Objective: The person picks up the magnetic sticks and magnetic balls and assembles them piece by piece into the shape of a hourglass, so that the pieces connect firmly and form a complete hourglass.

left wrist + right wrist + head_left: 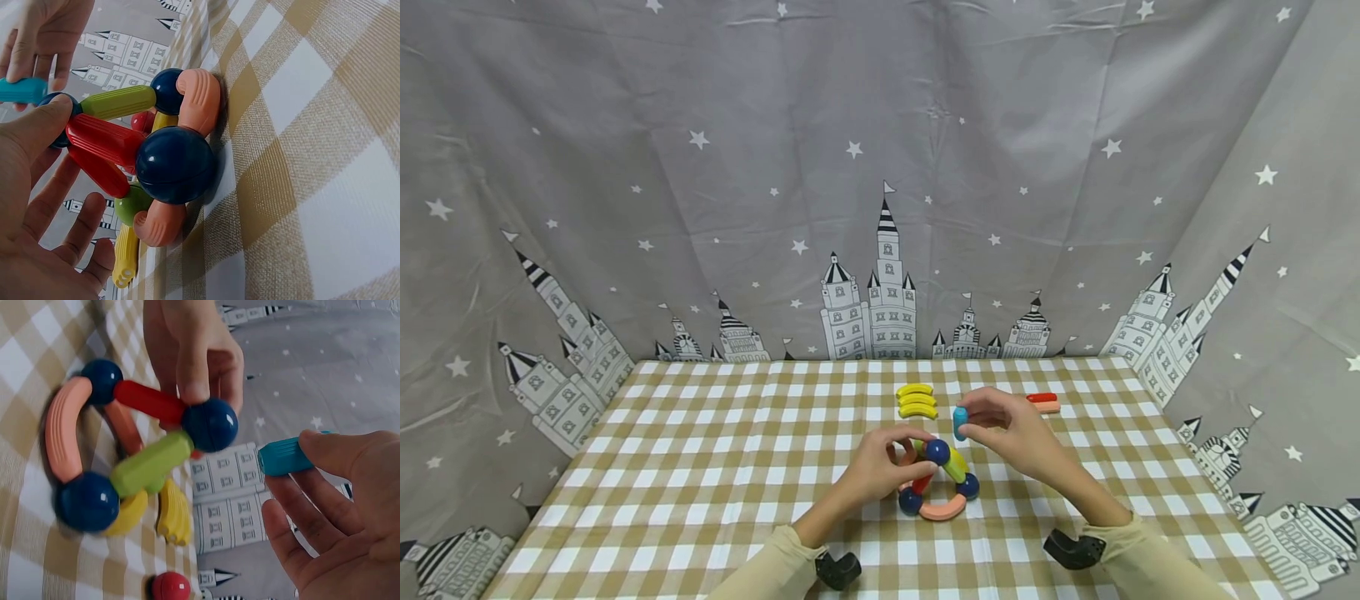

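Note:
My left hand (880,462) pinches the dark blue ball (937,452) at the top of a structure of building rods and balls. From that ball, red rods (103,139) and a yellow-green rod (153,464) slope down to the base. Salmon curved rods (943,508), another dark blue ball (911,501) and a green ball (132,204) show in the base, which rests on the cloth. Just right of the top ball, my right hand (1018,429) holds a short teal rod (960,423) between thumb and fingers, one end facing the ball with a gap between.
Several yellow curved rods (917,401) lie side by side behind the structure. A red rod (1041,397) and a salmon rod (1047,407) lie beyond my right hand. The right wrist view shows a red ball (170,585). A grey curtain (737,167) hangs behind the table.

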Available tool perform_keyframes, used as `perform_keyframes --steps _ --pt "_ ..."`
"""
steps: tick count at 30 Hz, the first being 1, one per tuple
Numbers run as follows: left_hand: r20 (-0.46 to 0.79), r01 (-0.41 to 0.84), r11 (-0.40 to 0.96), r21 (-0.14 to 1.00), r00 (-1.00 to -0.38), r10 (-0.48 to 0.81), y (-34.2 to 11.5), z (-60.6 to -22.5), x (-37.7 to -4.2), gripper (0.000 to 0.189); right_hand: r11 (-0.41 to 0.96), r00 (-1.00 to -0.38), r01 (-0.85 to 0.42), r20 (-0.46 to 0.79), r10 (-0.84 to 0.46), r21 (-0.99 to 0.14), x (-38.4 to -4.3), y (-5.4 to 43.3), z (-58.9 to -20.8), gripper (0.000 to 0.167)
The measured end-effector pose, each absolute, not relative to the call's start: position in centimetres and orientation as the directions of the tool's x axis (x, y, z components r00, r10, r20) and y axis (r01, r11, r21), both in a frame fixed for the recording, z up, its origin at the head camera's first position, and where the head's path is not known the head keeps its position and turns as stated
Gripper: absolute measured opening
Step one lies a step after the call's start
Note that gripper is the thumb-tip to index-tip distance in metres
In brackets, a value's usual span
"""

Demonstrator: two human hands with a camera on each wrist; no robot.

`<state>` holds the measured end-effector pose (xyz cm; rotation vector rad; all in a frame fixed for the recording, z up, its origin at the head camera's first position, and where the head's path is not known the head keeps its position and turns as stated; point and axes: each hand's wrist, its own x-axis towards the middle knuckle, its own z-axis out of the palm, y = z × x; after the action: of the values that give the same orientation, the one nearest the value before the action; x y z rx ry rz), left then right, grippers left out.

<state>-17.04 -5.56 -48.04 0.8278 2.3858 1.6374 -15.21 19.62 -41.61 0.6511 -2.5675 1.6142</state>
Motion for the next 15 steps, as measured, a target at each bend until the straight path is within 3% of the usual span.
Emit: perform_keyframes --steps 15 --pt "0.225 0.395 0.254 0.883 -0.83 0.51 -5.6 -48.1 -17.1 0.029 0.345 -0.893 -0.4 0.275 -0.357 -0.849 -15.0 17.0 -42.3 0.024"
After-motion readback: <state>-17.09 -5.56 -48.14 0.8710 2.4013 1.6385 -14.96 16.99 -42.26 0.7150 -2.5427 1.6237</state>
